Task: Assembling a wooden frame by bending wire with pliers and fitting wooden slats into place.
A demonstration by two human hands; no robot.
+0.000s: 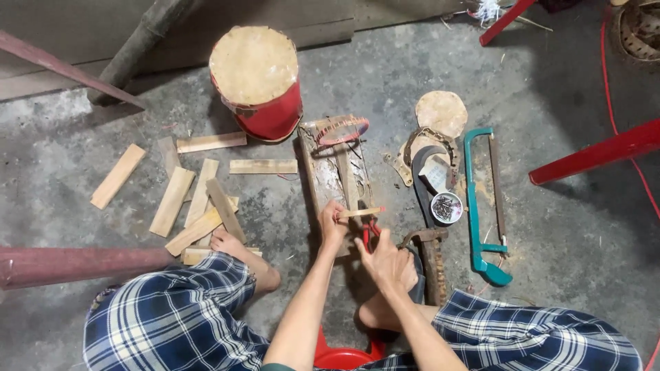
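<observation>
My left hand (333,223) pinches a thin, pale wooden stick (361,212) with a red tip and holds it flat over a worn wooden board (328,172). My right hand (386,260) grips a red-handled tool (371,233) just below the stick; the tool's working end is hidden by my fingers. A red wire loop (342,130) lies at the board's far end.
Several cut wooden slats (196,199) lie at left by my bare foot (234,246). A red drum (258,82) stands behind. At right lie a teal hacksaw (481,206), a small bowl of nails (446,207), a rusty hammer (432,257) and a round wooden disc (441,112).
</observation>
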